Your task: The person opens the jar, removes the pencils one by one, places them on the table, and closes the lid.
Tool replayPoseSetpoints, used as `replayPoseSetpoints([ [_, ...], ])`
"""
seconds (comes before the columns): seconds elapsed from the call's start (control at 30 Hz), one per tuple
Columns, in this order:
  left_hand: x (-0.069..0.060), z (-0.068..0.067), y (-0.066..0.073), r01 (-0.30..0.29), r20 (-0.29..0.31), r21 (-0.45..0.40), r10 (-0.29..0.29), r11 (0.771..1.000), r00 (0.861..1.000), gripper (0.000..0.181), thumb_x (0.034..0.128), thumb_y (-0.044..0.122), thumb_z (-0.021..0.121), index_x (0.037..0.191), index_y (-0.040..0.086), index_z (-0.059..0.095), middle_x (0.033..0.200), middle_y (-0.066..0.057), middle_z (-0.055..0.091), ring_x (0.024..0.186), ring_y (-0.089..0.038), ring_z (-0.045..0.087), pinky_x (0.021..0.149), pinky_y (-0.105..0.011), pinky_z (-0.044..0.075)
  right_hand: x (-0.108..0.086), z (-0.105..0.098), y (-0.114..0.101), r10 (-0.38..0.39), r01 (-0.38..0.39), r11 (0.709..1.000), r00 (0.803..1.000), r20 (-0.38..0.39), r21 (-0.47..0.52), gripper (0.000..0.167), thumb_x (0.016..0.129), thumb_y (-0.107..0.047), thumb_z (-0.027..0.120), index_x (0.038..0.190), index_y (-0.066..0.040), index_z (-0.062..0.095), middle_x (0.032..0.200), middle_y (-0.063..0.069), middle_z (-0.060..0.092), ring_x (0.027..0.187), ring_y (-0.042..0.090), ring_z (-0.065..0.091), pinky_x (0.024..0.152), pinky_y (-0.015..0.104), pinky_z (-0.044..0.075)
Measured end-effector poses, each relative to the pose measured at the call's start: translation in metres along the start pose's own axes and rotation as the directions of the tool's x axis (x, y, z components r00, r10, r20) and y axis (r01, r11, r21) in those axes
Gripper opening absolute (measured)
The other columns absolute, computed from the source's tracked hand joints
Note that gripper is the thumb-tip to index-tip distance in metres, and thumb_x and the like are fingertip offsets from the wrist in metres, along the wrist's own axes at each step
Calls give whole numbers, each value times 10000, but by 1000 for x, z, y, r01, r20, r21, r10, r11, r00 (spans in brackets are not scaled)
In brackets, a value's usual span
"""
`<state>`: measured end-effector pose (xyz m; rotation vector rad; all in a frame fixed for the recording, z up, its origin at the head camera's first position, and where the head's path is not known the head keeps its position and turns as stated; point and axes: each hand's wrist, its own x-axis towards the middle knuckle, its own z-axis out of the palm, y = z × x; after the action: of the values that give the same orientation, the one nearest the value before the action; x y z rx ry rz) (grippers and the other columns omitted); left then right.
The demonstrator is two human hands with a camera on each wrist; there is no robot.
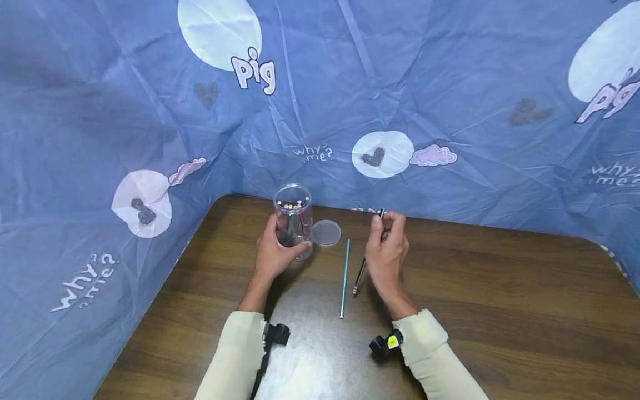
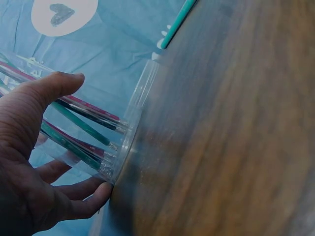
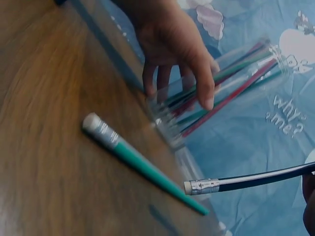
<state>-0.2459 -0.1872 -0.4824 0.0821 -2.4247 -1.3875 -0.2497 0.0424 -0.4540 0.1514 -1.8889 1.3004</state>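
Note:
My left hand (image 1: pixel 272 253) grips a clear plastic jar (image 1: pixel 295 226) that stands upright on the table, the thumb on its near side. Inside the jar are several pencils (image 2: pixel 81 129) in green, red and dark colours, their eraser ends at the bottom. To the right, my right hand (image 1: pixel 389 251) pinches a black pencil (image 3: pixel 266 178) with a pale stripe. Its eraser end points down toward me, off to the left of the hand. Between the two hands lies a green-blue pencil (image 1: pixel 345 278), flat on the tabletop, eraser end nearest me.
A round clear lid (image 1: pixel 327 233) lies just right of the jar. The brown wooden table (image 1: pixel 500 311) runs back to a blue printed cloth (image 1: pixel 320 100) hanging behind it and along the left. Each wrist wears a small black camera (image 1: pixel 278 334).

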Motion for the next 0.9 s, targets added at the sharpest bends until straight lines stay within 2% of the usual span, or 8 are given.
replayPoseSetpoints([
  [0.17, 0, 1, 0, 2, 5, 2, -2, 1000, 1000, 877, 641, 270, 941, 1380, 170, 480, 1212, -123, 625, 1155, -341, 578, 1002, -508, 416, -3, -5, 12, 59, -56, 997, 997, 57, -52, 175, 1011, -208, 568, 1045, -39, 536, 718, 60, 566, 617, 174, 495, 604, 339, 384],
  [0.37, 0, 0, 0, 0, 5, 3, 0, 1000, 1000, 878, 640, 275, 940, 1378, 166, 478, 1197, -117, 618, 1141, -332, 581, 991, -506, 423, -6, -8, 22, 93, -82, 992, 989, 117, -95, 156, 1005, -190, 576, 1034, -41, 538, 662, 37, 558, 579, 162, 496, 576, 349, 385],
  [0.6, 0, 0, 0, -1, 3, 2, 1, 1000, 1000, 877, 638, 274, 938, 1376, 161, 478, 1190, -127, 620, 1117, -335, 590, 967, -505, 438, -9, -9, 32, 148, -116, 981, 967, 208, -157, 163, 1009, -197, 575, 1070, -52, 536, 644, 39, 598, 577, 197, 530, 594, 393, 416],
  [0.9, 1, 0, 0, 8, 9, -3, -8, 1000, 1000, 858, 645, 280, 940, 1363, 171, 484, 1187, -115, 628, 1117, -330, 593, 964, -499, 441, -14, -7, 46, 206, -143, 962, 938, 278, -231, 168, 989, -208, 612, 1070, -76, 547, 642, 25, 613, 591, 223, 561, 616, 436, 443],
])
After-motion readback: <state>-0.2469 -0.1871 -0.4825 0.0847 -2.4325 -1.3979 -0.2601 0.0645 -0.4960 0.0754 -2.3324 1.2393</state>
